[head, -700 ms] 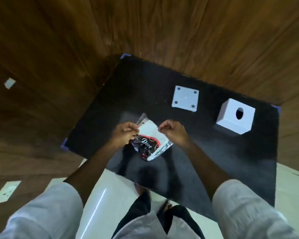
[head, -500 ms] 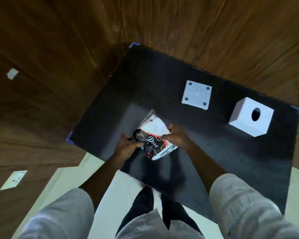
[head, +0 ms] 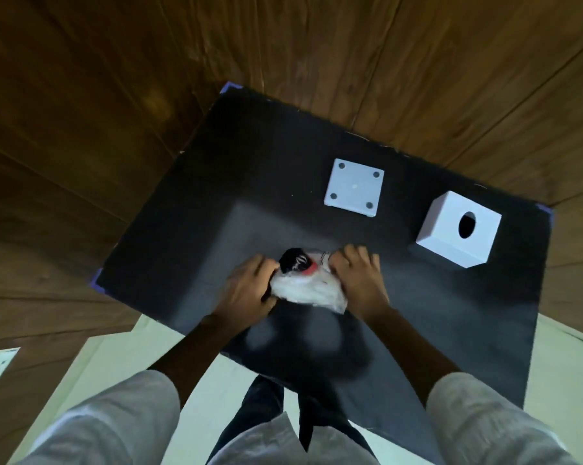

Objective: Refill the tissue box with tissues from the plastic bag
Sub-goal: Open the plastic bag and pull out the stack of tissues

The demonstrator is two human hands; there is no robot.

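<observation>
Gripping plastic bag [head: 308, 285] at 6 o'clock of tabletop [head: 196, 209]: left hand [head: 250, 290] clenched on left edge | right hand [head: 359, 280] closed on right edge | likely light, soft, slippery; pinch film edges | print blurred, unreadable | tissue box [head: 459, 229] at 3 o'clock.

Head camera, steeply down onto black table [head: 189, 209] (close overhead).

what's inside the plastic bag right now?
A white wad of tissues shows through the clear part of the plastic bag. The left hand, the right hand and the bag's dark print hide the rest.
</observation>
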